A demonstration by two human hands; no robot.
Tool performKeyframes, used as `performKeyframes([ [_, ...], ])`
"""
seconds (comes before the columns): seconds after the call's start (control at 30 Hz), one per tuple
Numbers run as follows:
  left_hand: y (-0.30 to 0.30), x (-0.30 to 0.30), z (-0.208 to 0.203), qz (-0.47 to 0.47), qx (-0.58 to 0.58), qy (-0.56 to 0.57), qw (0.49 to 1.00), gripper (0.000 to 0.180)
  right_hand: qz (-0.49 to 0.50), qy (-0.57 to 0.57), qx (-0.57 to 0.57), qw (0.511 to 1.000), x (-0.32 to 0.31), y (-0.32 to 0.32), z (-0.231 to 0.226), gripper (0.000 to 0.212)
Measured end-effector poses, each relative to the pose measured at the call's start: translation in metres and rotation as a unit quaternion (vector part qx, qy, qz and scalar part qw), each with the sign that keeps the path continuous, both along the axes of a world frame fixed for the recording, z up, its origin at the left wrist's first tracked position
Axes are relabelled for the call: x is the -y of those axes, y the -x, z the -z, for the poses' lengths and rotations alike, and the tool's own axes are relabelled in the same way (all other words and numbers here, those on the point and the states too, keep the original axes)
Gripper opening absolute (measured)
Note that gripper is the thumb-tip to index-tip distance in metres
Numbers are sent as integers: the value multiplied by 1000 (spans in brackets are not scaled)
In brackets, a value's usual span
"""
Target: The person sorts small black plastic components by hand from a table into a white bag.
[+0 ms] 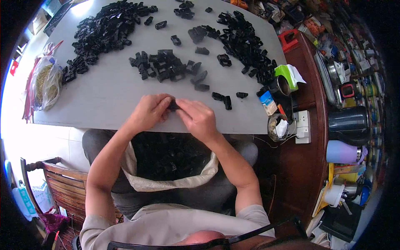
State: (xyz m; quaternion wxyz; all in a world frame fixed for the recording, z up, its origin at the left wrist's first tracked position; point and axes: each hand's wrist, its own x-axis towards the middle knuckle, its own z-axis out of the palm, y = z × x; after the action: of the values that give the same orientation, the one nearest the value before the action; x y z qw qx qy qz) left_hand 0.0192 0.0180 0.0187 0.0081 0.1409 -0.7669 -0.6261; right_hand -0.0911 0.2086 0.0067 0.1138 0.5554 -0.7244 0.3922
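Note:
My left hand (151, 110) and my right hand (197, 117) meet above the table's near edge. Between their fingertips they pinch a small black plastic part (173, 105), mostly covered by the fingers. Just beyond lies a cluster of similar black parts (166, 66) on the grey table (112, 100). Below my hands, an open white woven sack (166, 185) rests between my legs, with many black parts (173, 160) inside. Two loose parts (227, 102) lie to the right of my right hand.
Large heaps of black parts stand at the far left (108, 29) and far right (243, 39). A clear bag of grains (46, 83) sits at the left edge. On the right are a green tissue box (287, 75), a dark cup (281, 86), a jar (277, 127) and a power strip (303, 127).

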Motion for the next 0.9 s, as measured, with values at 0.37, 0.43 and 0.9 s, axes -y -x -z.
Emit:
performKeyframes([
  [0.37,-3,-3,6,11,-53,-31,998,33,42,-17,-108,993,2,-20,10,33],
  [0.43,-3,-2,1,32,-67,17,997,33,57,-13,-141,988,4,-23,10,32],
  [0.9,-6,-15,7,-8,-114,-111,987,23,36,-54,291,955,0,-17,-10,32],
])
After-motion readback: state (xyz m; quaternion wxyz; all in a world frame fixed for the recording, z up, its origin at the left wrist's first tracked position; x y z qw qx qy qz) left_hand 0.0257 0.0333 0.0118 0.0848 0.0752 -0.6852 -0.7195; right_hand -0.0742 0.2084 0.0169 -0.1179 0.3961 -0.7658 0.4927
